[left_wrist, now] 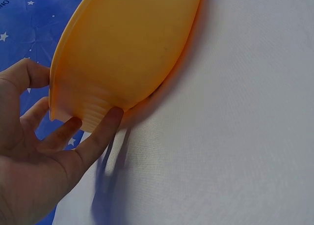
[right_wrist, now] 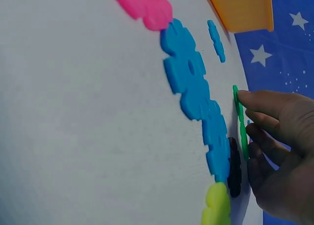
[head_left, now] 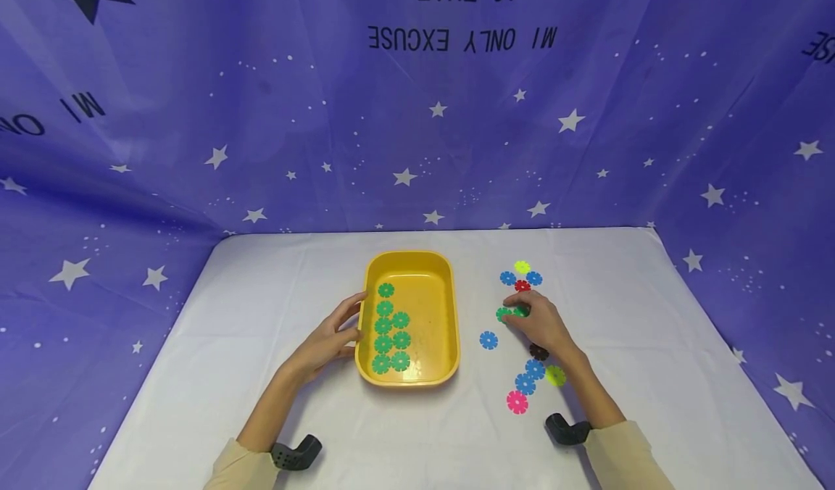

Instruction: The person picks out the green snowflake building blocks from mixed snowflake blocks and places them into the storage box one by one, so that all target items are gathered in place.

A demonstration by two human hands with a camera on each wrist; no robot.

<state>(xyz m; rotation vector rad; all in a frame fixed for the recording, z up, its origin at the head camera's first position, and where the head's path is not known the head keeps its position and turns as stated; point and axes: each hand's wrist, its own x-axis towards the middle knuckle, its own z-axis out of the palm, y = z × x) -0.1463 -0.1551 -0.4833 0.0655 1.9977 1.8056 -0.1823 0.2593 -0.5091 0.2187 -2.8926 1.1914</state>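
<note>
My left hand (head_left: 326, 341) rests against the left wall of a yellow tray (head_left: 456, 330), fingers spread along its outside in the left wrist view. Inside the tray, several green snowflake discs (head_left: 383, 325) lie in two columns on the left side. To the right of the tray, my right hand (head_left: 544, 323) reaches down over two green snowflake discs (head_left: 504, 315) side by side. Its thumb and index finger pinch the left one at its edges; the other is partly covered by the fingers. In the right wrist view the thumb touches a green disc (right_wrist: 235, 93).
Beyond the right hand lie yellow (head_left: 522, 266), red (head_left: 521, 285) and two blue discs. A lone blue disc (head_left: 488, 340) sits by the tray. Nearer are black (head_left: 538, 353), blue (head_left: 525, 384), yellow-green (head_left: 555, 375) and pink (head_left: 517, 402) discs on the white tabletop (head_left: 261, 287).
</note>
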